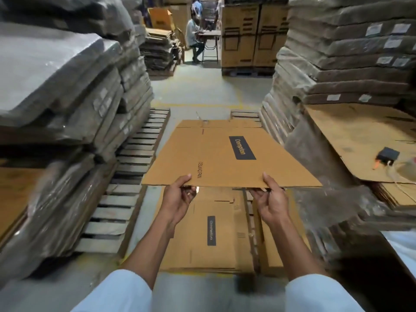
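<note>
1. The left hand (180,200) is seen in the lower middle of the frame. The near edge of a flat carton (216,158) is pinched by it, with the thumb on top and the fingers underneath.
2. The right hand (272,199) is placed a little to the right of it. The same near edge is gripped in the same way, thumb above and fingers below.
3. The flat carton is held almost level in the air at the centre of the frame. A dark label reading "Crompton" and the words "CEILING FAN" are printed on its upper face.
4. Directly under it, a stack of cartons (202,248) is laid flat, between the two forearms in the lower middle.
5. A wooden pallet (126,176) is seen left of centre, next to the stack.
6. Wrapped bundles (56,97) are piled high along the left side, and more of them are piled in the upper right.
7. At the right edge, a cardboard sheet (351,136) is spread out, and a small black device (387,156) with wires is set on it.
8. In the upper middle, far away, a person (193,34) is seated at a table (209,33), beside tall brown boxes (254,34).
</note>
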`<state>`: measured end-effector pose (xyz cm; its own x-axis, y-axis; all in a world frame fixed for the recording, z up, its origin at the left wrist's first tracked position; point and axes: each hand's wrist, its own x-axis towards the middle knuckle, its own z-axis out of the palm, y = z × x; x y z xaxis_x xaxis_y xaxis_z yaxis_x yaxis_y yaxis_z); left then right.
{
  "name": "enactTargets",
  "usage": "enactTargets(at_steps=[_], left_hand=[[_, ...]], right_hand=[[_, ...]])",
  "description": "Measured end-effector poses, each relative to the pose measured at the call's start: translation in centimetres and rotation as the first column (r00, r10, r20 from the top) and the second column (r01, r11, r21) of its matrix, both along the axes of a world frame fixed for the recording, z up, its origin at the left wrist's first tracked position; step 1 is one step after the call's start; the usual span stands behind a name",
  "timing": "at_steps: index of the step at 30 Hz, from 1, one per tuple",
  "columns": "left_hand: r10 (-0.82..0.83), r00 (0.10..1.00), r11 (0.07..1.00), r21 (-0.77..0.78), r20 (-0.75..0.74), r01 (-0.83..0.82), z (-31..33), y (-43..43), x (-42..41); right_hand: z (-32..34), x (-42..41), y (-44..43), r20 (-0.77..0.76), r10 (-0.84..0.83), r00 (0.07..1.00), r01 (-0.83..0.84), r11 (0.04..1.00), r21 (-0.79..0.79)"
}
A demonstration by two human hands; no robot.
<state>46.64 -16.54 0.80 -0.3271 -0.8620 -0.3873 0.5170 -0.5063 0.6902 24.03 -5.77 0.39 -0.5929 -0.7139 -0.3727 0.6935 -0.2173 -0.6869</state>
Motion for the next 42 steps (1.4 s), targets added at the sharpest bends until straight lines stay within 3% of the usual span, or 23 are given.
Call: enactTargets(at_steps=[7, 11, 18, 26, 30, 35, 42], left_hand=[[0.013, 0.998, 0.993, 0.113, 0.069, -0.021, -5.8, -3.7, 2.5], [0.023, 0.992, 0.978, 0.204, 0.122, -0.048, -11.5, -6.0, 2.0], [0.056, 0.984, 0.938, 0.328, 0.167, -0.109, -29.9, -10.5, 0.4], [0.021, 0.975, 0.927, 0.362, 0.223, -0.102, -57.7, -14.4, 0.3], [-0.014, 0.952, 0.916, 0.385, 0.306, -0.11, -68.5, -14.4, 1.9], [-0.018, 0.843, 0.87, 0.425, 0.537, -0.252, -77.3, -14.0, 2.8], [-0.09, 0.796, 0.754, 0.563, 0.598, -0.338, -84.1, -12.5, 2.2]], right_hand=[[-5.0, 2.5, -3.3, -0.019, -0.036, 0.999, 0.039, 0.989, 0.14], [-11.0, 1.3, -5.8, 0.122, 0.007, 0.993, -0.034, 0.975, 0.218], [-30.7, -1.1, -11.2, 0.305, 0.049, 0.951, -0.133, 0.956, 0.262], [-58.3, -2.5, -15.5, 0.353, 0.138, 0.925, -0.242, 0.933, 0.268], [-69.2, -1.3, -15.7, 0.412, 0.146, 0.899, -0.282, 0.914, 0.293], [-78.8, 0.6, -15.2, 0.442, 0.063, 0.895, -0.278, 0.853, 0.441], [-86.1, 1.8, -13.4, 0.386, 0.007, 0.922, -0.266, 0.737, 0.621]])
